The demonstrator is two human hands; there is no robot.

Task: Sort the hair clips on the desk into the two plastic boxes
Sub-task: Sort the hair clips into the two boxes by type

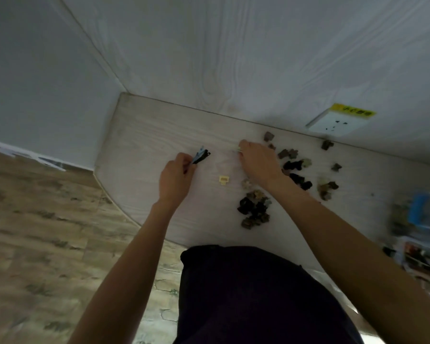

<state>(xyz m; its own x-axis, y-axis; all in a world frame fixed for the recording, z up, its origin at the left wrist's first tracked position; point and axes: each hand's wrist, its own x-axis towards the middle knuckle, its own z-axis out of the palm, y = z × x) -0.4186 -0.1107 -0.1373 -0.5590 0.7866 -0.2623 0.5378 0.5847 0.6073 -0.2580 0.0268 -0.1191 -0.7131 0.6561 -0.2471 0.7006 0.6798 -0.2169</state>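
Observation:
My left hand pinches a dark clip with a blue part just above the pale wooden desk. My right hand is curled knuckles-up over the desk, its fingertips pinching a thin, pale, nearly clear edge; what that edge belongs to is too faint to tell. Several black, brown and beige hair clips lie scattered to the right, with a denser heap near the front edge. A small yellow piece lies between my hands. No plastic box is plainly visible.
A white wall socket with a yellow label sits at the back right. Blurred clutter, including a blue thing, crowds the desk's right end. The desk's rounded left edge drops to a wood-pattern floor. Walls close off the back and left.

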